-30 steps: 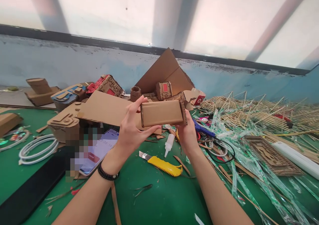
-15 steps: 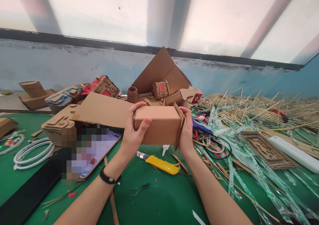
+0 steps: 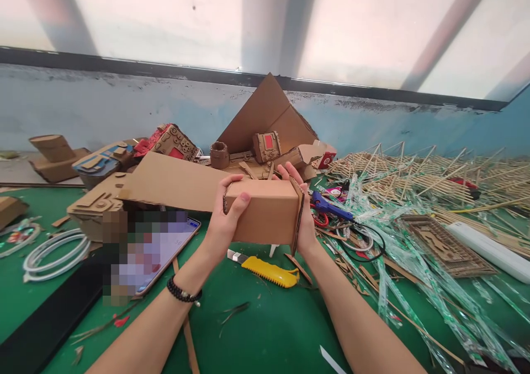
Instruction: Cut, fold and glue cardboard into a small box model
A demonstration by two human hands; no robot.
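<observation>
A brown cardboard box [image 3: 265, 211] is held above the green table, with a wider cardboard panel [image 3: 298, 214] across its right end. My left hand [image 3: 226, 217] grips the left end, thumb over the front top edge and fingers around the side. My right hand [image 3: 306, 219] rests its palm against the end panel, its fingers stretched out and spread past the box's far edge. Below lies a yellow utility knife [image 3: 271, 271] with its blade out. A small white nozzle [image 3: 273, 250] shows partly under the box.
Left are a phone [image 3: 165, 255], coiled white tubing [image 3: 56, 255] and a flat cardboard sheet [image 3: 174, 181]. Small cardboard models [image 3: 267, 147] stand along the wall. A blue glue gun [image 3: 331, 206], crinkled plastic strips [image 3: 389, 241] and thin wooden sticks [image 3: 385, 170] crowd the right.
My right hand's fingers have straightened and spread above the box's far edge, where they were behind the end panel before. The box has dipped slightly; my left hand keeps its grip.
</observation>
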